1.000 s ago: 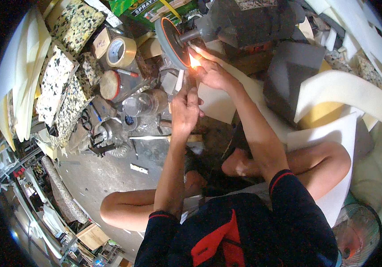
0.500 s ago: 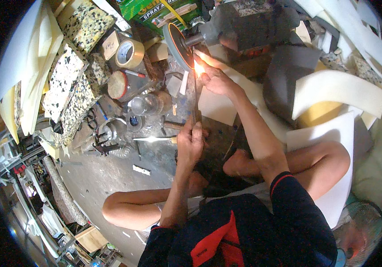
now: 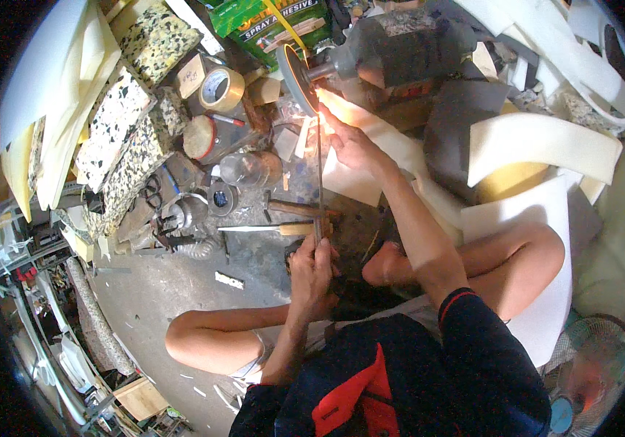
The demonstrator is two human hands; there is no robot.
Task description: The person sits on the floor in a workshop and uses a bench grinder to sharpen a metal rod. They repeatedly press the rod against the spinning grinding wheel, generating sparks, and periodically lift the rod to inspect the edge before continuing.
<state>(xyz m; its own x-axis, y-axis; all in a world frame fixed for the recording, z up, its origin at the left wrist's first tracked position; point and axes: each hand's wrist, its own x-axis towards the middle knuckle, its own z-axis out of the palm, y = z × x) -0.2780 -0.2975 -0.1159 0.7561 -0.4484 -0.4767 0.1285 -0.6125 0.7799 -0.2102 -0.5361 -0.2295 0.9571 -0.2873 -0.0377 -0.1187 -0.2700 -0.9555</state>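
My left hand [image 3: 311,269] is closed round the near end of a long, thin metal blade [image 3: 320,171], close to my lap. The blade is seen nearly edge-on and points away from me. Its far end meets the rim of a grey grinding wheel [image 3: 298,81], where an orange glow and sparks show. At that end my right hand [image 3: 354,148] grips the blade, fingertips close to the wheel; the exact pinch is lost in the glare. The wheel sits on the shaft of a dark motor [image 3: 409,47].
Left of the blade lie a hammer [image 3: 291,209], a knife with a pale handle [image 3: 254,229], a clear jar [image 3: 243,170] and a tape roll [image 3: 221,89]. Speckled foam blocks [image 3: 112,131] stack at far left. White foam sheets [image 3: 545,149] and a fan [image 3: 593,371] are at right.
My left hand has drawn back toward my body, pulling the blade along the wheel. My right hand stays by the wheel, and the bright flare there has shrunk. The view has shifted slightly.
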